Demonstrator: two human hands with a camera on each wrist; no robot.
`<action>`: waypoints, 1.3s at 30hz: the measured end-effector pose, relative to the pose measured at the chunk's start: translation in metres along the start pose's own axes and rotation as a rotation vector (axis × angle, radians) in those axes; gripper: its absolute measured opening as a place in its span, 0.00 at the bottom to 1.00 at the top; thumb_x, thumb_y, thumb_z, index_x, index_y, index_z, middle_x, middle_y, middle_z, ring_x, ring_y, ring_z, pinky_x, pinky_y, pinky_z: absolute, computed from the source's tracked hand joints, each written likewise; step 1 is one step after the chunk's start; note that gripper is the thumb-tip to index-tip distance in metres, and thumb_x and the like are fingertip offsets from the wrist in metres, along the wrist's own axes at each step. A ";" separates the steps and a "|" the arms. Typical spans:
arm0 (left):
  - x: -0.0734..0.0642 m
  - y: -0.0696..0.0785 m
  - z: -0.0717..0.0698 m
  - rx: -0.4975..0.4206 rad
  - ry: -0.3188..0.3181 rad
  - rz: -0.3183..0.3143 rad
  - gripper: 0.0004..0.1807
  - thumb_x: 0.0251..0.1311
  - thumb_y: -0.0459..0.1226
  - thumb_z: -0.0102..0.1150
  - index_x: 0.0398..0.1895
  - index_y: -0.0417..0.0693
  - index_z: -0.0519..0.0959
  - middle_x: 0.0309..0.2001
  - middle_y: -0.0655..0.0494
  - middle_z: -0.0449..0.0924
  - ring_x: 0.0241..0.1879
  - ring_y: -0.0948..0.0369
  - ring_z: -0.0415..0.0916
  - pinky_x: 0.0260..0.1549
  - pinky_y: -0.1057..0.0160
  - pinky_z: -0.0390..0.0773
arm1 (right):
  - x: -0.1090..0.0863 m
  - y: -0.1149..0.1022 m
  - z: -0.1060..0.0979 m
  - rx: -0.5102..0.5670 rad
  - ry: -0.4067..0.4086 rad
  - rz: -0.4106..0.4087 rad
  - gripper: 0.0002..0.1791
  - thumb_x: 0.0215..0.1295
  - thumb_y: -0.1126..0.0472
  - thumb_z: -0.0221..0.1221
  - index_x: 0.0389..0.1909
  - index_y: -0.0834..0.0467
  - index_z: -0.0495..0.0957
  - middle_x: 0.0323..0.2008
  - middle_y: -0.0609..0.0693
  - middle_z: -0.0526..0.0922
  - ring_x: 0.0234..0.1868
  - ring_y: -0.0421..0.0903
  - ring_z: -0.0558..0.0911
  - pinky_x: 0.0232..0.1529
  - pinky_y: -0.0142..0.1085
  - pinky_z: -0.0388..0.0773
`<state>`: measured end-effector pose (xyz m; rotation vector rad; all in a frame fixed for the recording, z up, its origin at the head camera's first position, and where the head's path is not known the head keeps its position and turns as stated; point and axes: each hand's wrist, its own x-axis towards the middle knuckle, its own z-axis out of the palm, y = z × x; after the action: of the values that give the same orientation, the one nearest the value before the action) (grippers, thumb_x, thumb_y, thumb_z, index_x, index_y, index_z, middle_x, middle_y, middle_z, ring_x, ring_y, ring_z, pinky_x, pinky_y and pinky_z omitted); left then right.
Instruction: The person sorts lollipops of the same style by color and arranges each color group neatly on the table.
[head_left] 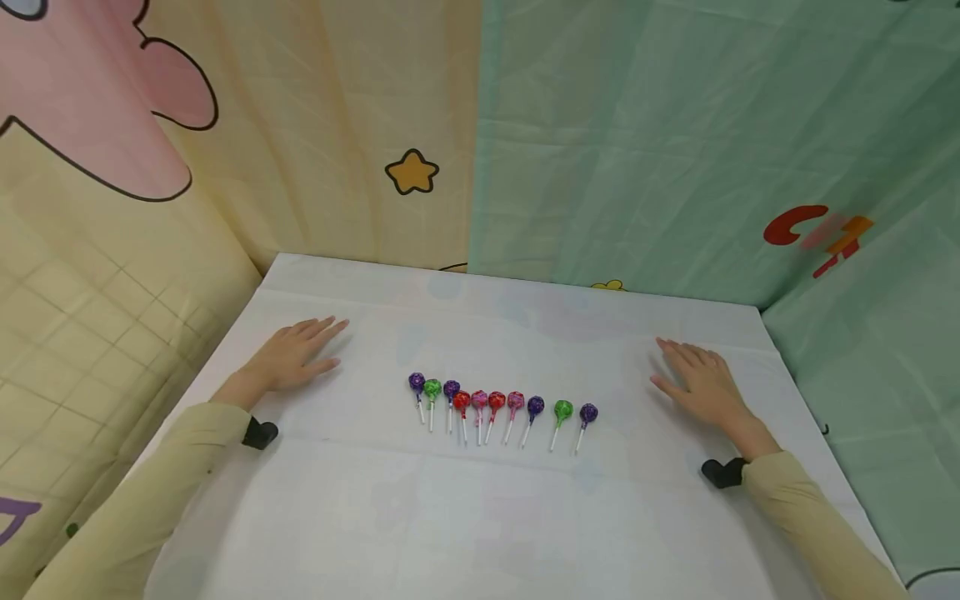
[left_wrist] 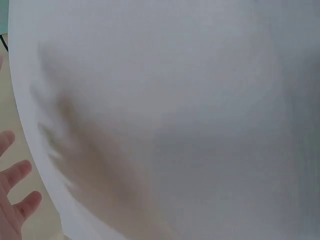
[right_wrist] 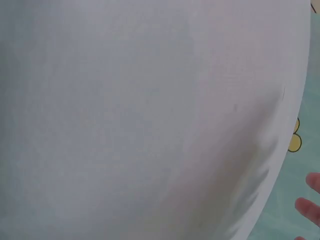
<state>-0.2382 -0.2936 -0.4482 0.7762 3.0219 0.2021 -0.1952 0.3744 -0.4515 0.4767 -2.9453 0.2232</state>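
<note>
A row of several wrapped lollipops lies across the middle of the white table, heads away from me and white sticks toward me. From the left come a purple lollipop, a green lollipop and another purple one, then red and pink ones set close together. The right end has a purple lollipop, a green lollipop and a last purple lollipop, spaced wider. My left hand, fingers extended, is left of the row, holding nothing. To the right, my right hand is spread and holds nothing.
The white-covered table reaches back to a printed curtain, yellow on the left and green on the right. Black wrist mounts sit at both cuffs. In both wrist views, hand shadows fall on the white cloth.
</note>
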 end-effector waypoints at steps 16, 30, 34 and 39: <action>0.019 0.045 0.011 -0.091 0.150 -0.006 0.27 0.66 0.48 0.55 0.65 0.49 0.70 0.58 0.43 0.77 0.56 0.45 0.73 0.52 0.42 0.71 | 0.003 -0.037 0.004 0.195 0.150 0.028 0.25 0.61 0.57 0.63 0.58 0.62 0.74 0.46 0.61 0.83 0.47 0.61 0.78 0.47 0.59 0.69; 0.028 0.091 0.012 -0.200 0.150 0.066 0.23 0.63 0.47 0.59 0.60 0.53 0.76 0.51 0.52 0.82 0.50 0.51 0.77 0.48 0.48 0.75 | -0.004 -0.073 0.004 0.358 -0.014 0.115 0.24 0.65 0.51 0.60 0.58 0.58 0.75 0.45 0.55 0.83 0.47 0.54 0.78 0.42 0.47 0.73; 0.030 0.103 0.014 -0.247 0.151 0.056 0.21 0.61 0.45 0.61 0.58 0.54 0.77 0.48 0.54 0.84 0.47 0.54 0.78 0.44 0.51 0.77 | -0.004 -0.080 0.007 0.403 -0.023 0.103 0.22 0.64 0.52 0.62 0.56 0.58 0.76 0.42 0.54 0.84 0.45 0.53 0.79 0.42 0.45 0.74; 0.032 0.117 0.014 -0.334 0.135 -0.001 0.20 0.60 0.43 0.63 0.55 0.52 0.79 0.44 0.54 0.84 0.42 0.57 0.78 0.38 0.56 0.77 | -0.003 -0.086 0.011 0.450 -0.038 0.091 0.22 0.62 0.52 0.63 0.55 0.58 0.77 0.39 0.52 0.85 0.43 0.52 0.80 0.42 0.46 0.74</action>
<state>-0.2094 -0.1748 -0.4461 0.7558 2.9868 0.7646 -0.1657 0.2929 -0.4527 0.3997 -2.9485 0.9069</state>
